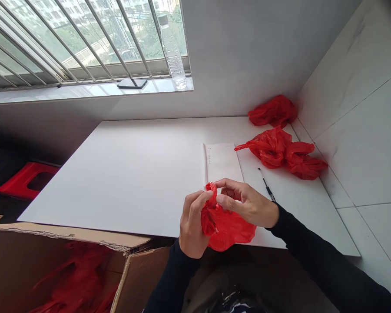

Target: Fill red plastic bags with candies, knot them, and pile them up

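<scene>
A crumpled red plastic bag [230, 228] hangs between my hands at the table's front edge. My left hand [193, 221] is closed on its upper left part, thumb and fingers pinching the twisted top. From the right, my right hand [247, 202] pinches the same top part with thumb and forefinger. The bag's loose body droops below my fingers. Just beyond my hands lies an open notebook [223, 161] with a little writing on it, its near edge partly hidden by them. A black pen [267, 184] rests beside my right wrist.
Bunched red bags [270, 148] lie at the table's right, with another red bag [273, 111] behind. More red bags [81, 278] fill a cardboard box [150, 269] at lower left. A water bottle [174, 54] and phone [132, 84] sit on the sill. A red stool [14, 184] stands left.
</scene>
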The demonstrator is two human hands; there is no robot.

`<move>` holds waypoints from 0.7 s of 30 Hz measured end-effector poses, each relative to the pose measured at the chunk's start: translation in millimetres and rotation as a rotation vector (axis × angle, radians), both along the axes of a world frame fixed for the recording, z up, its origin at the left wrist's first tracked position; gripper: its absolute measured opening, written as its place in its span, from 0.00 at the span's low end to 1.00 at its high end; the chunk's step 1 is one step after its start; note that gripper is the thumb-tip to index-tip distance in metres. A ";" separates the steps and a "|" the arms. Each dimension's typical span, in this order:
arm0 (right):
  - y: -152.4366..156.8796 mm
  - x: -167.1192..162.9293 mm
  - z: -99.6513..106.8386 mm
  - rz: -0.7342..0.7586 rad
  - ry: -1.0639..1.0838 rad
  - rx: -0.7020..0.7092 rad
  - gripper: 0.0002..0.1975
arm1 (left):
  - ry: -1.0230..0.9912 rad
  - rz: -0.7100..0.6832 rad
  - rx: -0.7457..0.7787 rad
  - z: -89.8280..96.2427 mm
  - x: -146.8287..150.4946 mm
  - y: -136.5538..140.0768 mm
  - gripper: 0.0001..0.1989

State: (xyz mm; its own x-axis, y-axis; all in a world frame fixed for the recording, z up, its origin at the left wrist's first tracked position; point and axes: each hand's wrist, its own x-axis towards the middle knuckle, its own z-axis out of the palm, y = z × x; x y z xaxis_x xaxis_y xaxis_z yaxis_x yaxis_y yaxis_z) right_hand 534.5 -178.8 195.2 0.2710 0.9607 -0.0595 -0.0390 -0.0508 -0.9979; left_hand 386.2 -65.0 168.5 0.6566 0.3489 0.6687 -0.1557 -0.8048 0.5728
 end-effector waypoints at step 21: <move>-33.1 14.9 -75.1 -0.706 0.161 -0.063 0.18 | 0.312 0.238 -0.264 -51.6 -65.7 -15.1 0.22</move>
State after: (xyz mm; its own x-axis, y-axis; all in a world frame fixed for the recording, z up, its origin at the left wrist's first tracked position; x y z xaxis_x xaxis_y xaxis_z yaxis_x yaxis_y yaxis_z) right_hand 549.4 -211.9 120.1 0.8083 0.5536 -0.2005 -0.2302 -0.0162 -0.9730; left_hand 320.5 -80.1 116.9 0.6932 0.6456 0.3204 0.2271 -0.6175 0.7531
